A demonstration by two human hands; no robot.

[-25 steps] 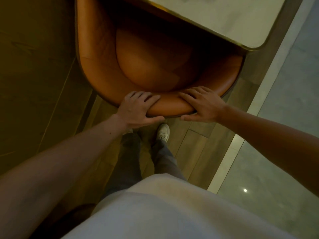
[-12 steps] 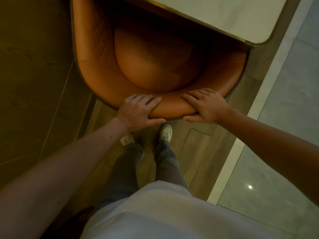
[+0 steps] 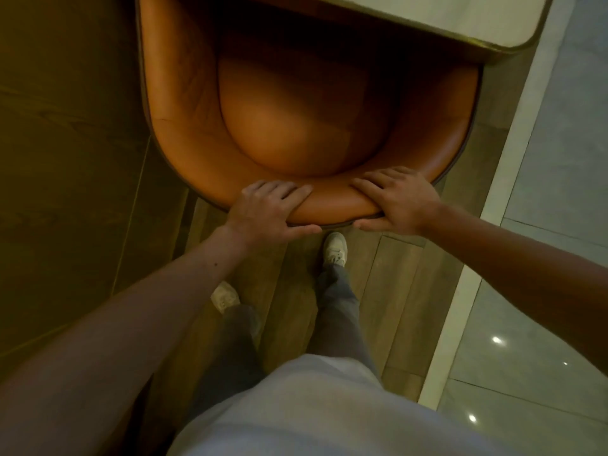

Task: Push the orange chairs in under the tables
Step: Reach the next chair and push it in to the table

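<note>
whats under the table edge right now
The front of the orange chair sits under the pale table, both hands gripping its backrest. The table covers the chair's front edge and legs.

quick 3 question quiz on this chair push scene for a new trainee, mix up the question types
1. True or false: both hands grip the top of the backrest of the orange chair.
2. Which foot is further forward? A) left B) right
3. Fill in: the front of the chair's seat lies under the ____.

Key:
1. True: left hand and right hand both wrap the backrest.
2. B: the right shoe is ahead of the left shoe.
3. table
</note>
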